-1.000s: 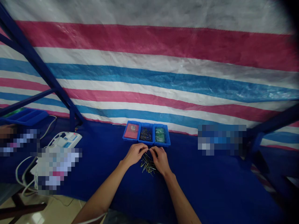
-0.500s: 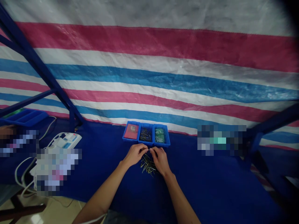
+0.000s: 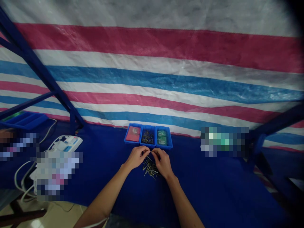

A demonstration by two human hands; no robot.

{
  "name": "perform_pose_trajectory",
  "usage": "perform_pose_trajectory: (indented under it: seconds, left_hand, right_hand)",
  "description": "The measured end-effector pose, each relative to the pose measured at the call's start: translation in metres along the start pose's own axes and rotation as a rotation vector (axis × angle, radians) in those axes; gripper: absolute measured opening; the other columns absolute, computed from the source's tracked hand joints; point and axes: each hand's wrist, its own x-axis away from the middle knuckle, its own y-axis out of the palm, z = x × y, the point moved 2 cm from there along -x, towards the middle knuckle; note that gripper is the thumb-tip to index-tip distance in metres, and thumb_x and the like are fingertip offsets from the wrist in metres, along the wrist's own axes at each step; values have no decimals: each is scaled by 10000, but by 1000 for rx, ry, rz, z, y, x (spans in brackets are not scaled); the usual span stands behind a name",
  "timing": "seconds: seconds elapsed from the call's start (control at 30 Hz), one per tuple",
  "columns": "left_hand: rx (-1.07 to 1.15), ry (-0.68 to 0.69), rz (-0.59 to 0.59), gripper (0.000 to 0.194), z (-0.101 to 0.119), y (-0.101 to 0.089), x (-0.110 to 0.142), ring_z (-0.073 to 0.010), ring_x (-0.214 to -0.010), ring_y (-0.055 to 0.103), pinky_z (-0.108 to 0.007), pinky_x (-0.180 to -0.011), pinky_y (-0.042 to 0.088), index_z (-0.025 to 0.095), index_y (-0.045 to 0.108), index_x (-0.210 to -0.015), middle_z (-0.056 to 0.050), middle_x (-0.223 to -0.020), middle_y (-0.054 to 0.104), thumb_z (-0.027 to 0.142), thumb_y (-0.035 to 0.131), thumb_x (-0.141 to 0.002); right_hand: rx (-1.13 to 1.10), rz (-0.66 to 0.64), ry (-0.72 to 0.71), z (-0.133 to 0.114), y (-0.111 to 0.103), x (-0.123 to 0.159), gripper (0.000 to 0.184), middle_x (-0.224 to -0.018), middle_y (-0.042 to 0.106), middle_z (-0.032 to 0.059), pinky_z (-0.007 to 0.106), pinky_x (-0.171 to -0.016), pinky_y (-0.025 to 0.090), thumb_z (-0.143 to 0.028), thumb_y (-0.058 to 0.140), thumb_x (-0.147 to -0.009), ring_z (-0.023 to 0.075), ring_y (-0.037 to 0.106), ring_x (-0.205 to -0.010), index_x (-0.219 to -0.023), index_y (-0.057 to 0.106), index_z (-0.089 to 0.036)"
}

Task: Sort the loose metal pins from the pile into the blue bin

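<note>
Left hand (image 3: 136, 157) and right hand (image 3: 163, 163) meet at pinched fingertips, whatever they grip too fine to make out, just above a loose pile of thin metal pins (image 3: 150, 167) on the blue-covered counter (image 3: 213, 186), beside a divided blue tray (image 3: 148, 135).

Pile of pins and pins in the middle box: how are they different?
The loose pins lie crisscrossed on the blue cloth; the boxed pins sit neater inside the middle bin. The loose pins lie by the left hand and right hand; the boxed ones farther off. Both are thin metal.
</note>
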Motion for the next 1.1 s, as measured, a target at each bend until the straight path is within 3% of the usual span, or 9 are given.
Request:
perform_pose_trajectory:
  seconds: [0.47, 0.73, 0.93, 1.1]
  left_hand:
    - [11, -6, 13, 222, 1, 0, 0, -125, -656, 545, -226, -629, 403, 168, 682, -944, -18, -798, 665, 319, 524, -979]
    - [11, 1, 23, 205, 1, 0, 0, -126, -656, 556, -230, -635, 409, 171, 684, -924, -15, -797, 672, 307, 538, -971]
    - [12, -9, 26, 214, 0, 0, -1, -134, -685, 576, -232, -664, 423, 178, 684, -948, -18, -811, 676, 311, 520, -979]
    - [4, -16, 18, 231, 1, -1, -1, -129, -651, 551, -227, -636, 411, 176, 680, -931, -14, -782, 663, 331, 516, -980]
  right_hand:
    - [27, -35, 0, 0, -2, -1, 196, -874, 701, 26, 297, -740, 422, -289, 462, -1018, 197, 629, -800, -944, 633, -226]
    - [64, -51, -1, -4, -2, -2, 314, -733, 660, 11, 299, -711, 387, -319, 421, -1033, 179, 591, -693, -798, 602, -215]
    - [22, -41, 48, -1, -1, 0, 154, -723, 641, -11, 283, -668, 418, -341, 512, -982, 175, 565, -650, -1047, 600, -232]
    - [33, -35, 33, 1, 1, 0, 114, -734, 630, -7, 274, -661, 418, -292, 498, -979, 173, 555, -671, -946, 591, -236]
